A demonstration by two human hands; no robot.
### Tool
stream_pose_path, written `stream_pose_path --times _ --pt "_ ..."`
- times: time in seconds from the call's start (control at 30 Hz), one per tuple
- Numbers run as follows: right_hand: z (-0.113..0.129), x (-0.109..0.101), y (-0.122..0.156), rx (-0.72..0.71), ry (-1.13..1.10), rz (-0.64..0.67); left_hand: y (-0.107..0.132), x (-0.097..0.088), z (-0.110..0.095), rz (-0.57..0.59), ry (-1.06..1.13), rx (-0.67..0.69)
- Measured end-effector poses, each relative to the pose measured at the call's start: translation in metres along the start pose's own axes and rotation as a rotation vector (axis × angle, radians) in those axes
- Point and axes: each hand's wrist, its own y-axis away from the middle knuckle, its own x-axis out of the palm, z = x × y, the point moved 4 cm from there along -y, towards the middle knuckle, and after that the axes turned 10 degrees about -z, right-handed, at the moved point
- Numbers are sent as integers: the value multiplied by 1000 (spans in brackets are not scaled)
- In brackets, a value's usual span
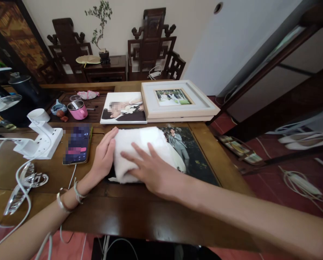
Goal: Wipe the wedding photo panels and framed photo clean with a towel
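A folded white cloth (140, 144) lies on a large dark photo print (196, 159) on the wooden table (150, 213). My right hand (150, 169) rests flat on top of the cloth, fingers stretched out and spread. My left hand (104, 155) lies flat against the cloth's left edge, fingers together and straight, with bracelets on its wrist. Neither hand grips anything.
A phone (77, 144) on a cable lies left of my left hand, beside a white power strip (42, 139). Behind the cloth lie a photo print (123, 108) and stacked white picture frames (177, 101). A pink mug (77, 109) stands on a tea tray. The table's right edge drops to a red floor.
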Motion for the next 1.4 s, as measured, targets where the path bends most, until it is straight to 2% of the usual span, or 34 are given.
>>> stream_pose_path --times 0.1,0.17,0.27,0.37,0.43,0.53,0.6,0.7,0.83,0.93,1.0,1.07,1.27,1.33,1.4 --pt "23 7 23 -153 -99 -28 0 -1 -2 -26 18 -8" --pt "28 11 43 -168 -133 -65 2 3 0 29 -12 0" --pt "15 13 65 -47 -139 -98 7 14 6 178 -126 8" --pt "-13 4 69 127 -101 -129 10 21 10 279 -252 47" --pt "-34 -7 61 230 -102 -176 10 22 12 291 -290 72" --pt "-56 -22 35 323 -208 -275 10 21 13 268 -283 114" --pt "-63 -29 10 314 -314 -345 10 21 12 269 -277 134" --pt "-65 -37 -33 212 -430 -413 9 22 12 289 -281 132" --pt "-58 -44 -76 67 -428 -329 8 22 11 290 -270 133" --pt "-59 -48 -81 68 -375 -254 8 21 13 276 -264 141" --pt "-67 -49 -69 98 -355 -244 9 21 15 274 -267 142" --pt "-80 -47 -46 149 -331 -253 10 21 15 286 -275 134" --pt "-131 -27 63 309 -181 -257 11 19 8 300 -271 91" --pt "-133 -20 96 385 -103 -278 11 18 6 294 -258 88" --pt "-116 -12 117 407 -42 -289 10 19 7 287 -258 84"
